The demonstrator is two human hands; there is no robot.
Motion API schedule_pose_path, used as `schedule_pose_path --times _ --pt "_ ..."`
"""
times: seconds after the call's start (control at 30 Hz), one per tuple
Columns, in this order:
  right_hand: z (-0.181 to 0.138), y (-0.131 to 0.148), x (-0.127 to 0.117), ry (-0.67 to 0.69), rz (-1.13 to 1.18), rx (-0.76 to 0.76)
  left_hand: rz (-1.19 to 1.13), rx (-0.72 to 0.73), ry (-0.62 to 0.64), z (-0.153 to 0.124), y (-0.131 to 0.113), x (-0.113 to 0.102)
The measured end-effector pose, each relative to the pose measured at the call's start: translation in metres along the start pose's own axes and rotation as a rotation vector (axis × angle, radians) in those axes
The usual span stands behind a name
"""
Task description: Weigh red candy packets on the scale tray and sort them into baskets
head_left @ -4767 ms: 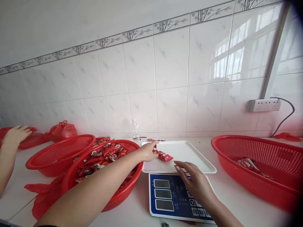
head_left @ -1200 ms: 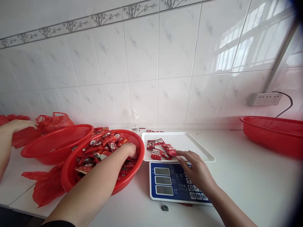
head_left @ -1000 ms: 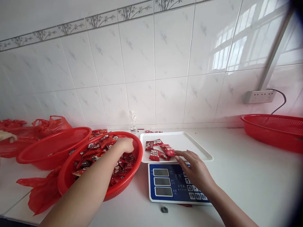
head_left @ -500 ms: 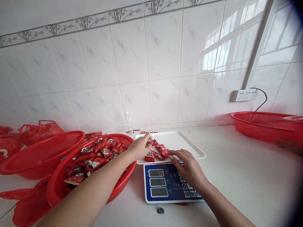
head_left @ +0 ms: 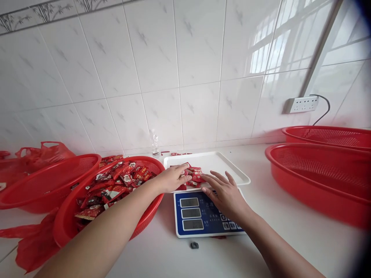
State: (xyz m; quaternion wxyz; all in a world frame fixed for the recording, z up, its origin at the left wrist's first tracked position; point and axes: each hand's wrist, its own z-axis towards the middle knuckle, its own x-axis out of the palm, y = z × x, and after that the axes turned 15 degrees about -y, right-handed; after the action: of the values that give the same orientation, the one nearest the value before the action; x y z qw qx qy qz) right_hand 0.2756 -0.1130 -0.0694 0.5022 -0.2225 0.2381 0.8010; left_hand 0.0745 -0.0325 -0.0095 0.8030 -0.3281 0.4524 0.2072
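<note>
Several red snack packets [head_left: 197,174] lie together on the left part of a white scale tray [head_left: 214,160]. My left hand [head_left: 171,178] rests against their left side, fingers stretched out and thumb apart. On the opposite side, my right hand [head_left: 227,195] is spread with its fingertips at the edge of the packets, its palm over the keypad of the blue scale [head_left: 188,227]. Part of the pile is hidden behind my left fingers. A red basket [head_left: 158,204] full of similar packets stands left of the scale, partly behind my left forearm.
Another red basket [head_left: 58,172] and red plastic bags [head_left: 48,150] are farther left. At the right stands a large red basket [head_left: 307,189] before another basket [head_left: 324,133]. A clear bottle [head_left: 155,143] is by the wall; a small dark object [head_left: 194,245] lies before the scale.
My left hand has lowered onto the packets and its fingers have straightened. My right fingers have spread wider. A second red basket now stands at the right. The view has tilted down slightly.
</note>
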Motion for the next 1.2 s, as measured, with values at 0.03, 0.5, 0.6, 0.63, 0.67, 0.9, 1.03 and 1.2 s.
schedule_pose_path --times 0.03,0.5,0.6,0.63,0.67,0.9,1.03,1.2 --pt "0.0 0.0 0.0 -0.005 -0.001 -0.002 -0.017 -0.011 -0.022 0.0 0.001 -0.003" --pt "0.003 0.003 0.005 -0.102 0.036 0.025 0.04 -0.191 0.046 -0.039 0.0 -0.052" --pt "0.012 0.007 0.004 -0.026 0.089 0.038 0.012 -0.238 0.065 -0.048 0.007 -0.044" --pt "0.018 0.008 0.003 0.032 0.108 0.057 0.006 -0.253 0.074 -0.048 0.009 -0.042" --pt "0.025 0.01 0.002 0.102 0.125 0.082 0.0 -0.265 0.083 -0.048 0.01 -0.04" --pt "0.071 0.02 0.007 0.519 0.213 0.01 -0.092 -0.262 0.094 -0.044 0.022 -0.037" --pt "0.077 0.025 0.018 0.538 0.184 -0.034 -0.095 -0.212 0.099 -0.042 0.029 -0.035" --pt "0.079 0.025 0.029 0.446 0.144 -0.032 -0.097 -0.211 0.099 -0.042 0.032 -0.036"
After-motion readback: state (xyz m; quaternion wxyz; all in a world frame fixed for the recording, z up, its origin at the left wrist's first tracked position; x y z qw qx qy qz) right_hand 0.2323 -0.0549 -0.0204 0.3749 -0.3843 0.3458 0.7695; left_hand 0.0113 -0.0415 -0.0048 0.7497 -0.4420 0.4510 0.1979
